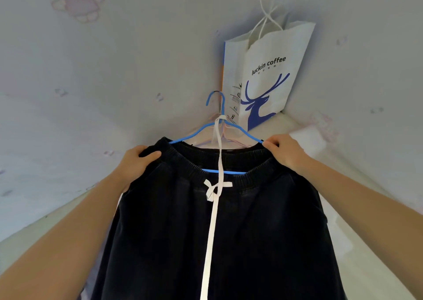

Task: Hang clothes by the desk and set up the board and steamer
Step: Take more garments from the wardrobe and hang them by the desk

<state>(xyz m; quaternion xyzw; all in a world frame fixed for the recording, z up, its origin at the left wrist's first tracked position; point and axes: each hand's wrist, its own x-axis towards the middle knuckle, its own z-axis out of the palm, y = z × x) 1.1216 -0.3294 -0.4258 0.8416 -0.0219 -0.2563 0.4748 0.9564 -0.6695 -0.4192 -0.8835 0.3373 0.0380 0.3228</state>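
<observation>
Both hands, left hand (137, 160) and right hand (285, 152), pinch the soft dark trousers (217, 231) at the waistband corners over a blue hanger (219, 125); limp cloth likely slides.

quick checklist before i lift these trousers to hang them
1. Left hand grips the trousers at the waistband: ok.
2. Right hand pinches the other waistband end at the hanger tip: ok.
3. Blue hanger sits inside the waistband on both sides: ok.
4. White drawstring clear of the hanger: not ok, it loops over the neck.
5. Hook clear of the paper bag behind it: cannot tell.
6. Place to hang it in view: not ok, none shows.
</observation>
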